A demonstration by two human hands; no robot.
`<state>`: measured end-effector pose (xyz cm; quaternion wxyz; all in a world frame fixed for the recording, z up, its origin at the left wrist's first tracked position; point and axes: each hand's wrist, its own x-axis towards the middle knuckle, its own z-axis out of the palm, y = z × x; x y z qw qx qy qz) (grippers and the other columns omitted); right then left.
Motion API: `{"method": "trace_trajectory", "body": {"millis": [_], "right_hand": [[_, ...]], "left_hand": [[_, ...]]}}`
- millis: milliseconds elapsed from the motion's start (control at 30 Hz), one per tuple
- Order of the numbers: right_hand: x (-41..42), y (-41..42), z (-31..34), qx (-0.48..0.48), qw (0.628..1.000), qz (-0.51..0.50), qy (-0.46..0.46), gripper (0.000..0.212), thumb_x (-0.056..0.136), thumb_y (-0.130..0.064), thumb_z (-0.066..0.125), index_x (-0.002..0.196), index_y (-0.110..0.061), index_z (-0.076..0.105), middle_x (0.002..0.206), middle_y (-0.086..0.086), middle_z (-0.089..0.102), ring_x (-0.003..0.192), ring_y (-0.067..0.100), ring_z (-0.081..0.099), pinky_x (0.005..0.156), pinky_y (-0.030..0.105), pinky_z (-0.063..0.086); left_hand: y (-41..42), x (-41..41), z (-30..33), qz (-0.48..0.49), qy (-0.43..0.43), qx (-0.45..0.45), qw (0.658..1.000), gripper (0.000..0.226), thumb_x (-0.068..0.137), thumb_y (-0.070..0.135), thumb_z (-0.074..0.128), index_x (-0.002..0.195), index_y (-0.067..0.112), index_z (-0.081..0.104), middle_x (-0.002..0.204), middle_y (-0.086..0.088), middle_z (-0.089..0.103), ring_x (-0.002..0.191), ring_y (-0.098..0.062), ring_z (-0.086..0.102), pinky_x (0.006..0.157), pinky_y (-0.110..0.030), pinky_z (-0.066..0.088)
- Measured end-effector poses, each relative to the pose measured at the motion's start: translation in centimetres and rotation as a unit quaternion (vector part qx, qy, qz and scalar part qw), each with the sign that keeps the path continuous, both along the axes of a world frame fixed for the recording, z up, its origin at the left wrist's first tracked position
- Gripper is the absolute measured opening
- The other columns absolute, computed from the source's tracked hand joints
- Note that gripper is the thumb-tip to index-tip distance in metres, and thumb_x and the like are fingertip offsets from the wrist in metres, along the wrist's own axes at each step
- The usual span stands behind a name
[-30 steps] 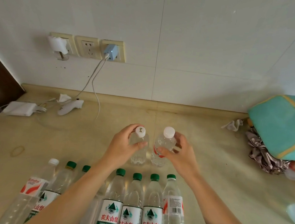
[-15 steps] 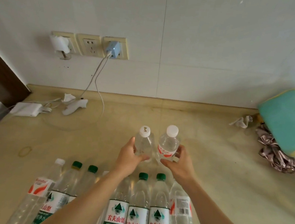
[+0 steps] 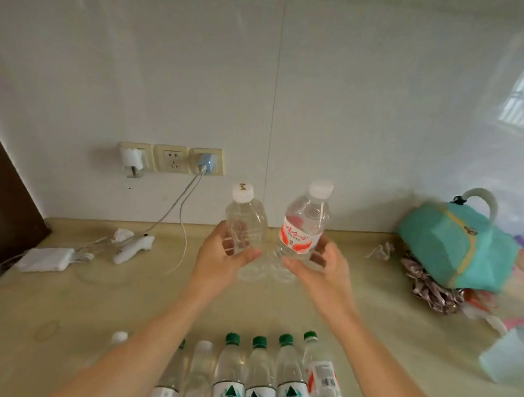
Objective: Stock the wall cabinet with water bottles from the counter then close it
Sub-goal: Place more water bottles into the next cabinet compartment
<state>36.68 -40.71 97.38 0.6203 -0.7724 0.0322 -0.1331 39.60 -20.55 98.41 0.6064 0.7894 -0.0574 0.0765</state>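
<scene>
Gripping low: left hand unlabelled bottle, right hand red-labelled bottle

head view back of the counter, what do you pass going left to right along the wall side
white adapter → white handheld device → unlabelled bottle in the left hand → red-labelled bottle in the right hand → crumpled tissue → teal bag
</scene>
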Motion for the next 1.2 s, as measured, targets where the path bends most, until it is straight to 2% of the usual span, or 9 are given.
{"method": "trace_trajectory", "body": {"millis": [133, 333, 433, 533, 700, 833, 967, 1133, 1200], "right_hand": [[-2.1, 1.0, 7.7, 0.046, 0.995, -0.006, -0.086, 0.066, 0.054, -0.052, 0.089, 0.112, -0.041, 0.059, 0.106, -0.03, 0.07, 0.096, -0.01, 0.066, 0.07, 0.006, 0.052], [-4.7, 2.0, 19.7, 0.08, 0.974, -0.015, -0.209, 0.053, 0.059, -0.046, 0.087, 0.107, -0.033, 0.069, 0.105, -0.009, 0.075, 0.099, 0.018, 0.07, 0.08, 0.031, 0.056], [-5.9, 2.1, 25.6, 0.087, 0.961, -0.005, -0.262, 0.045, 0.061, -0.043, 0.087, 0.102, -0.03, 0.072, 0.102, 0.003, 0.075, 0.098, 0.029, 0.07, 0.086, 0.042, 0.06], [-6.8, 1.7, 30.9, 0.093, 0.95, -0.002, -0.298, 0.041, 0.063, -0.043, 0.086, 0.098, -0.026, 0.074, 0.098, 0.006, 0.077, 0.089, 0.023, 0.074, 0.081, 0.04, 0.059], [-6.9, 0.2, 37.9, 0.07, 0.938, -0.018, -0.339, 0.028, 0.074, -0.034, 0.085, 0.099, -0.026, 0.076, 0.095, -0.004, 0.079, 0.092, 0.017, 0.075, 0.085, 0.042, 0.058], [-4.8, -1.8, 42.0, 0.043, 0.94, -0.039, -0.335, 0.025, 0.081, -0.028, 0.083, 0.103, -0.022, 0.075, 0.095, -0.007, 0.079, 0.091, 0.014, 0.075, 0.092, 0.045, 0.058], [-1.3, -4.0, 44.2, 0.018, 0.952, -0.061, -0.301, 0.024, 0.078, -0.034, 0.084, 0.099, -0.027, 0.074, 0.088, -0.011, 0.078, 0.089, 0.015, 0.075, 0.083, 0.04, 0.058], [3.5, -6.4, 44.6, -0.039, 0.966, -0.075, -0.243, 0.027, 0.077, -0.032, 0.085, 0.1, -0.024, 0.072, 0.095, 0.0, 0.077, 0.092, 0.02, 0.073, 0.091, 0.045, 0.058], [5.4, -7.2, 44.3, -0.068, 0.969, -0.078, -0.224, 0.033, 0.079, -0.038, 0.083, 0.105, -0.022, 0.07, 0.099, 0.0, 0.075, 0.091, 0.018, 0.071, 0.092, 0.042, 0.056]], "left_hand": [[1.0, -1.4, 7.5, -0.008, -0.085, -0.041, 0.995, 0.037, 0.08, 0.023, 0.085, 0.106, 0.032, 0.061, 0.091, 0.023, 0.072, 0.086, 0.011, 0.065, 0.065, -0.002, 0.046], [2.0, -3.9, 19.8, -0.039, -0.209, -0.099, 0.972, 0.034, 0.082, 0.028, 0.082, 0.111, 0.034, 0.066, 0.098, 0.018, 0.074, 0.094, 0.005, 0.067, 0.07, -0.003, 0.046], [1.8, -4.8, 25.5, -0.056, -0.25, -0.128, 0.958, 0.029, 0.082, 0.03, 0.082, 0.107, 0.036, 0.07, 0.095, 0.011, 0.076, 0.092, -0.003, 0.07, 0.075, -0.015, 0.05], [1.5, -5.2, 30.6, -0.07, -0.28, -0.156, 0.945, 0.021, 0.084, 0.032, 0.08, 0.101, 0.041, 0.071, 0.095, 0.01, 0.077, 0.09, -0.007, 0.072, 0.081, -0.028, 0.051], [0.6, -4.9, 37.8, -0.096, -0.321, -0.188, 0.923, 0.027, 0.09, 0.024, 0.077, 0.113, 0.036, 0.068, 0.103, 0.005, 0.077, 0.097, -0.014, 0.074, 0.078, -0.031, 0.056], [-0.3, -3.3, 42.6, -0.071, -0.327, -0.186, 0.924, 0.03, 0.089, 0.024, 0.077, 0.114, 0.037, 0.066, 0.095, 0.01, 0.077, 0.087, -0.006, 0.074, 0.073, -0.031, 0.054], [-1.2, -0.4, 45.6, -0.016, -0.315, -0.143, 0.938, 0.029, 0.087, 0.025, 0.078, 0.097, 0.044, 0.059, 0.093, 0.011, 0.073, 0.087, -0.008, 0.067, 0.069, -0.029, 0.05], [-2.1, 3.9, 45.3, -0.004, -0.259, -0.114, 0.959, 0.031, 0.085, 0.02, 0.081, 0.09, 0.043, 0.061, 0.095, 0.006, 0.074, 0.087, -0.017, 0.07, 0.064, -0.032, 0.053], [-2.5, 5.6, 44.9, -0.001, -0.249, -0.104, 0.963, 0.026, 0.086, 0.024, 0.08, 0.09, 0.042, 0.061, 0.093, 0.006, 0.075, 0.08, -0.015, 0.067, 0.072, -0.041, 0.058]]}}
